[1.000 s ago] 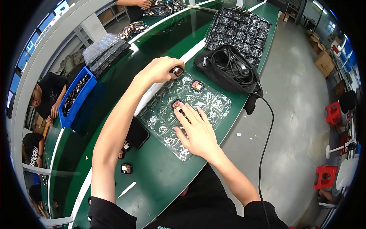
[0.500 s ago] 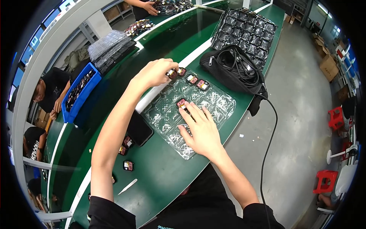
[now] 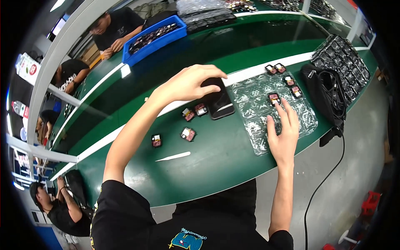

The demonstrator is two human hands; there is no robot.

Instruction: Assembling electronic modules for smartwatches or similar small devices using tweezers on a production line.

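My left hand [image 3: 189, 85] is over the near side of a black smartphone-like slab [image 3: 217, 102], thumb and fingers apart, with nothing between them. Several small black-and-red electronic modules lie on the green table, among them one module [image 3: 188, 134] below that hand and another [image 3: 156, 140] farther left. My right hand [image 3: 285, 135] rests over a clear plastic blister tray [image 3: 258, 143], its fingers stretched out. Just beyond its fingertips sits a module [image 3: 273, 98] in the tray. Two more modules [image 3: 292, 86] lie toward the tray's right side, and a pair [image 3: 275, 68] at its far edge.
White plastic tweezers [image 3: 173, 156] lie near the front. A black pouch with coiled cable [image 3: 327, 91] and a stack of black trays [image 3: 343, 66] stand at right. Across the table are a blue bin [image 3: 156, 39] of parts and a person [image 3: 118, 31]; another person [image 3: 62, 206] sits at left.
The view has turned left. My left hand has let go of a module at the tray's far edge and moved left to the black slab. My right hand has drawn back slightly from its module.
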